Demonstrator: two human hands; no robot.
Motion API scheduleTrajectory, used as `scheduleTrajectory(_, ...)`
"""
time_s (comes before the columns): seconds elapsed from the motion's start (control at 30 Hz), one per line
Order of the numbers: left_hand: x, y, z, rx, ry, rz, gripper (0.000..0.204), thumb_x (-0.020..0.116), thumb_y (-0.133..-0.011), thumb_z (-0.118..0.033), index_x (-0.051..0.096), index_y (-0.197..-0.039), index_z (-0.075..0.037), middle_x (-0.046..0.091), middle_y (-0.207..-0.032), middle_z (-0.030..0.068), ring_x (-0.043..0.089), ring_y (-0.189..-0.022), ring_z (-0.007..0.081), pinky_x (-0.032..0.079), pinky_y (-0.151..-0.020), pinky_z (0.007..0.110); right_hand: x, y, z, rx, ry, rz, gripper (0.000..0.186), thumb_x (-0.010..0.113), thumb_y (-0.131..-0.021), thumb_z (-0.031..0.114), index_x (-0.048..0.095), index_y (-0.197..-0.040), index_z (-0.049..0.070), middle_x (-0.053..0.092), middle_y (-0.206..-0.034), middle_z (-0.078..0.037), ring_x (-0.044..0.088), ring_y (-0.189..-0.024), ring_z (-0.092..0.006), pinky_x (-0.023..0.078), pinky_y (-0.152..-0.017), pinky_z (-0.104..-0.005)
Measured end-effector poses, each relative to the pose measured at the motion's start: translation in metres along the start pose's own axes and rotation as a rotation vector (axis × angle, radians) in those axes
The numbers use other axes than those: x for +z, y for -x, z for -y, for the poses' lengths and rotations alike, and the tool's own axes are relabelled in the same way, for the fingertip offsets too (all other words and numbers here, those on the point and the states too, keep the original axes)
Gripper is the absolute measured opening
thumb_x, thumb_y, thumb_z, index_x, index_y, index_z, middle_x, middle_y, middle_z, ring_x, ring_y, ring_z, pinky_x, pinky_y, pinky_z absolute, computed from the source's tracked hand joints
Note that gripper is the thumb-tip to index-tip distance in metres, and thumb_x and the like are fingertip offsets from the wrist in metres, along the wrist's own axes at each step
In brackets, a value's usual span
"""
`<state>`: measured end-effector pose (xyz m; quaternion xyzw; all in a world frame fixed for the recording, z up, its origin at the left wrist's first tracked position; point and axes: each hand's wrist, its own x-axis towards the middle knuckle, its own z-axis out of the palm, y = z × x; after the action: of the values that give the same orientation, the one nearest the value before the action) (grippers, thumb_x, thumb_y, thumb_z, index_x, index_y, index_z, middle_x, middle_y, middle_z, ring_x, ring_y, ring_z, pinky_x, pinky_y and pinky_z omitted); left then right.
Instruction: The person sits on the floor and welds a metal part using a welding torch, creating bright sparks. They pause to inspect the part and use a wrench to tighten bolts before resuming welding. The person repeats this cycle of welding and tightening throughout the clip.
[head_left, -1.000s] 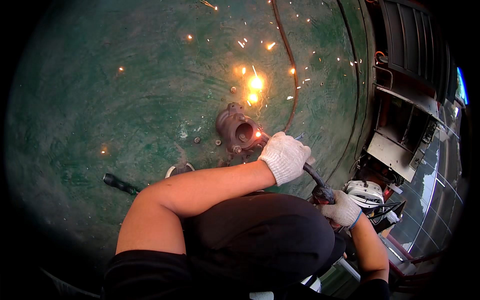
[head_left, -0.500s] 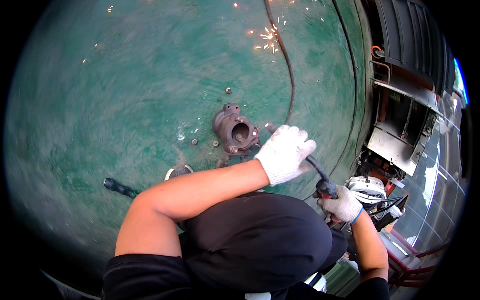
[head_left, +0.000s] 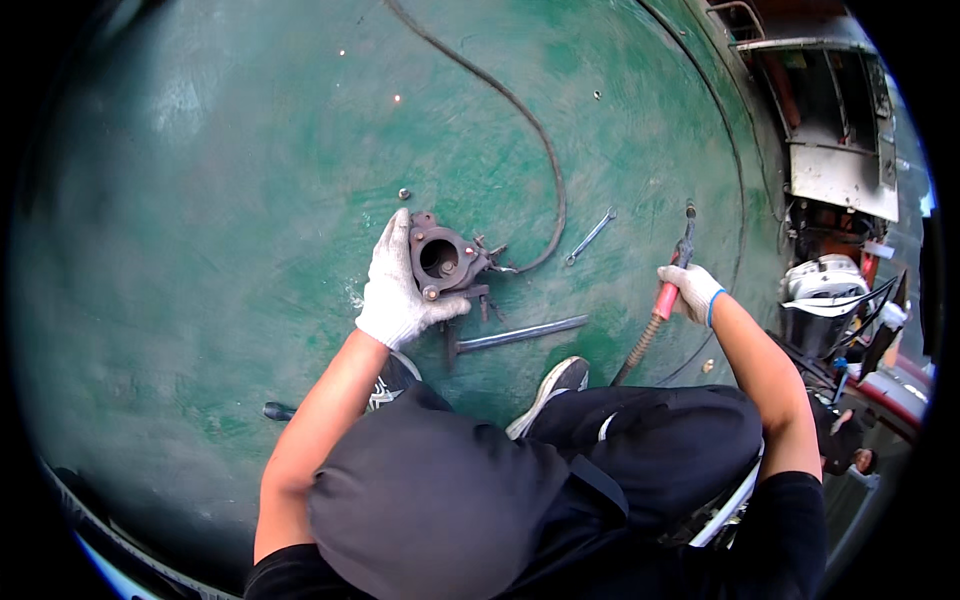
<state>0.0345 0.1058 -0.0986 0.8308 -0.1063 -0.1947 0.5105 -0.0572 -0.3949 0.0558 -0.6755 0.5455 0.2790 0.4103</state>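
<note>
In a white glove, my left hand (head_left: pixel 393 298) grips the near left side of a rusty cast-metal housing (head_left: pixel 421 238). Its fingers lie along the left side and the thumb reaches under the near edge. A round opening in the housing faces up, with bolts around it. What looks like a clamp (head_left: pixel 487 258) sits against its right side, where a dark cable (head_left: pixel 553 170) ends. My gloved right hand (head_left: pixel 690 290) is closed around the red handle of a welding torch (head_left: pixel 668 293), its nozzle pointing away from me, well right of the housing.
A hammer with a metal handle (head_left: pixel 525 333) lies before my feet, and a wrench (head_left: pixel 591 236) lies beyond it. One nut (head_left: pixel 404 194) sits behind the housing. Another dark cable (head_left: pixel 735 160) curves along the right. Machinery (head_left: pixel 830 285) lines the right edge; a person (head_left: pixel 845 440) is at lower right.
My left hand has come down from near the torch onto the housing. The torch has moved right and now points away. Most sparks are gone, and the wrench and hammer have come into sight.
</note>
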Motion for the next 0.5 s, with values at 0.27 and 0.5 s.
scheduleTrajectory(0.27, -0.002, -0.012, -0.011, -0.011, 0.054, 0.059, 0.119, 0.108, -0.065, -0.033, 0.041, -0.159, -0.006, 0.050, -0.157, 0.0172, 0.054, -0.146, 0.0330, 0.045, -0.125, 0.047, 0.049, -0.043, -0.014, -0.278, 0.321, 0.117, 0.062, 0.074, -0.101, 0.027, 0.058, -0.149, -0.007, 0.077, -0.108, -0.015, 0.072, -0.073, -0.0208, 0.059, -0.062, -0.0364)
scheduleTrajectory(0.5, -0.043, 0.007, -0.128, 0.210, 0.047, 0.180, 0.124, 0.109, -0.056, -0.036, 0.046, -0.158, -0.007, 0.043, -0.164, 0.0220, 0.044, -0.156, 0.0413, 0.043, -0.127, 0.053, 0.029, -0.046, -0.011, -0.372, 0.194, 0.207, 0.051, 0.068, -0.104, 0.029, 0.064, -0.144, -0.002, 0.077, -0.112, -0.012, 0.072, -0.084, -0.0175, 0.059, -0.067, -0.0342)
